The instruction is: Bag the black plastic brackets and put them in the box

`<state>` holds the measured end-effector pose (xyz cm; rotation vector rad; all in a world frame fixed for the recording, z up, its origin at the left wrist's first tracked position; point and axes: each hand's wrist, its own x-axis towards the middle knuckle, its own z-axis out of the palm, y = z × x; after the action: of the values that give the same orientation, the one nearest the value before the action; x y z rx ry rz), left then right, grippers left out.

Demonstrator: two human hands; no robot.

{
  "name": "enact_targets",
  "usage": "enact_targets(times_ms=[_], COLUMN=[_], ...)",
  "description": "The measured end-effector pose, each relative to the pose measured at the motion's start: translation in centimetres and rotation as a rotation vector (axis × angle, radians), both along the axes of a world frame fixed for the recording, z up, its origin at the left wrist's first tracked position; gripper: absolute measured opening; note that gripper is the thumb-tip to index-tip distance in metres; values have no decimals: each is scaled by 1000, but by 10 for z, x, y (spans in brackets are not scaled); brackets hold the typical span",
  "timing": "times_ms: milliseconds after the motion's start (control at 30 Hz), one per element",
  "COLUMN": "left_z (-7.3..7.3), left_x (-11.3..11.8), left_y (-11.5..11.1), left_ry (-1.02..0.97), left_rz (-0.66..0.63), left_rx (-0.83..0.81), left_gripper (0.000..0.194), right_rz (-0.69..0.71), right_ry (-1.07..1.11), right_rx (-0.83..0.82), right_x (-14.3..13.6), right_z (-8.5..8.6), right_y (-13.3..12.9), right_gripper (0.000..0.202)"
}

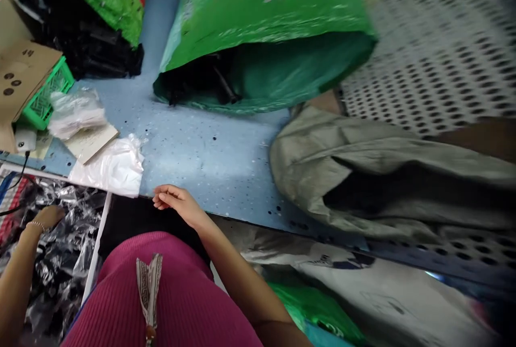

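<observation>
The single view looks from the wearer's head, forward and steeply down past the torso (173,293) at close range; the worktop (201,148) crosses mid-frame, left hand (48,217) and right hand (179,203) lower left.

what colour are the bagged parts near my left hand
The bagged parts look black; head view.

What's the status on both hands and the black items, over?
Left hand down among bagged black items, grip unclear. Right hand loosely curled, nothing visible in it. White plastic bags close by.
</observation>
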<state>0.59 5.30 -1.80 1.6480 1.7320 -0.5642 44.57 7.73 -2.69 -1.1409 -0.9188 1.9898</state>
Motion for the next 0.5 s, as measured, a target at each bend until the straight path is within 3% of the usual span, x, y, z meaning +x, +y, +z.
enact_targets(times_ms=[133,233,300,400,500], left_z=[40,62,62,49,38], left_x=[96,182,236,306,354], left_y=[34,88,146,249,334], left_ry=[-542,-877,-977,-969,-926], left_rz=[-142,-164,-56,300,421], left_rx=[18,129,260,491,636], left_gripper=[39,44,50,54,59], right_rz=[-120,-214,-295,-418,-482], right_ry=[-59,-178,-332,-617,-825], right_rx=[75,206,367,633,692], right_x=[30,51,63,76,81], right_z=[-6,-11,-10,3,28], right_y=[28,67,106,183,264], right_gripper=[30,31,32,40,51])
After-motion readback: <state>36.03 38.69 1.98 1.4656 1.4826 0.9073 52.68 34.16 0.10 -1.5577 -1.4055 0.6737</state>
